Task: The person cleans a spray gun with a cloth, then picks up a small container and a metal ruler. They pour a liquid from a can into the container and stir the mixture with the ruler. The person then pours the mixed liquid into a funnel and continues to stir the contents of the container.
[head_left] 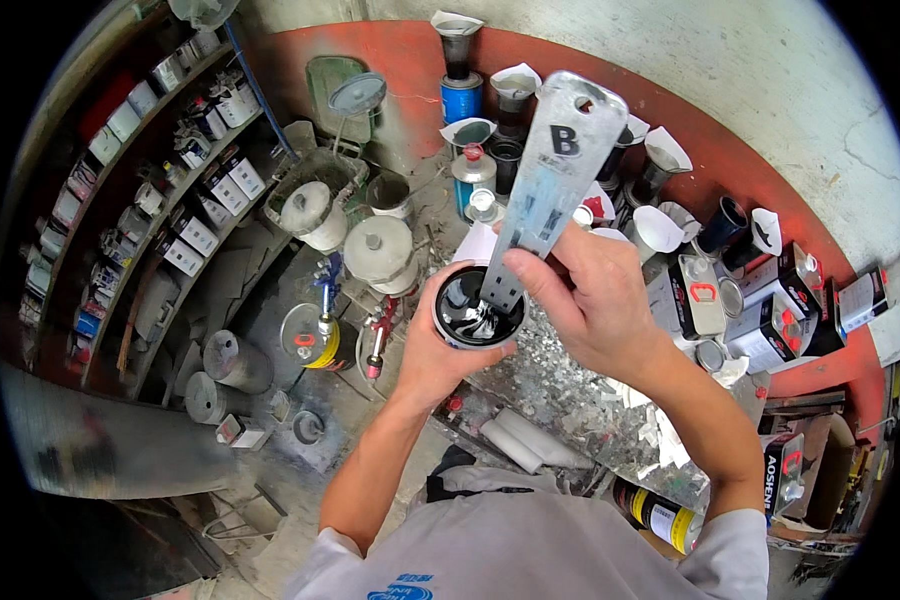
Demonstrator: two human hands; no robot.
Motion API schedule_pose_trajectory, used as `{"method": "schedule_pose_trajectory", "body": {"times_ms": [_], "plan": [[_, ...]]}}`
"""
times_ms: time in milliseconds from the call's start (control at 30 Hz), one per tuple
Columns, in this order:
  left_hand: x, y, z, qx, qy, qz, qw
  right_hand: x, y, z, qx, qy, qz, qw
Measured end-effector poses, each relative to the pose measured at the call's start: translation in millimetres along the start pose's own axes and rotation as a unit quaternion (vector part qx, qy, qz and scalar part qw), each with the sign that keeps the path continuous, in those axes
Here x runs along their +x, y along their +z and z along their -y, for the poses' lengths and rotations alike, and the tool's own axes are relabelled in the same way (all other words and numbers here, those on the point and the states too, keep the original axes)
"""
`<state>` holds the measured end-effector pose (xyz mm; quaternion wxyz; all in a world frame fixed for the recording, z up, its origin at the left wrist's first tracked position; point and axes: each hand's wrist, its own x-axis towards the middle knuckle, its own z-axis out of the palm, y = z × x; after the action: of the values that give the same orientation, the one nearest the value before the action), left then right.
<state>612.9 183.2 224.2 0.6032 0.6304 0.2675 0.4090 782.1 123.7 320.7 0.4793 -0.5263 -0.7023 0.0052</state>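
Note:
My left hand is wrapped around a small round can, seen from above. Glossy black paint lies inside it, with bright reflections on the surface. A long flat metal paint stirring stick, with a hole at its top and a row of small dark marks lower down, slants into the can. Its lower end dips into the paint. My right hand grips the stick at its lower part, thumb across the face and fingers behind.
Beneath my hands stands a paint-spattered workbench. Metal cans and cups with paper strainers line its far and right sides. At left, two spray guns hang near a yellow-banded can. Stocked shelves stand farther left.

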Motion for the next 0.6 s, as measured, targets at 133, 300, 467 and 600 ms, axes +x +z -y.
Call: {"method": "schedule_pose_trajectory", "body": {"times_ms": [133, 300, 467, 600], "plan": [[7, -8, -8, -0.009, -0.027, -0.015, 0.999, 22, 2, 15, 0.039, 0.030, -0.005, 0.999], [11, -22, 0, 0.009, -0.046, -0.023, 0.999, 58, -9, 13, 0.082, -0.008, -0.035, 0.996], [20, -27, -3, 0.018, -0.002, -0.026, 0.999, 64, -8, 7, 0.035, 0.002, -0.031, 0.999], [26, -31, -7, 0.036, -0.001, -0.035, 0.999, 56, 20, -11, 0.014, -0.024, -0.062, 0.998]]}}
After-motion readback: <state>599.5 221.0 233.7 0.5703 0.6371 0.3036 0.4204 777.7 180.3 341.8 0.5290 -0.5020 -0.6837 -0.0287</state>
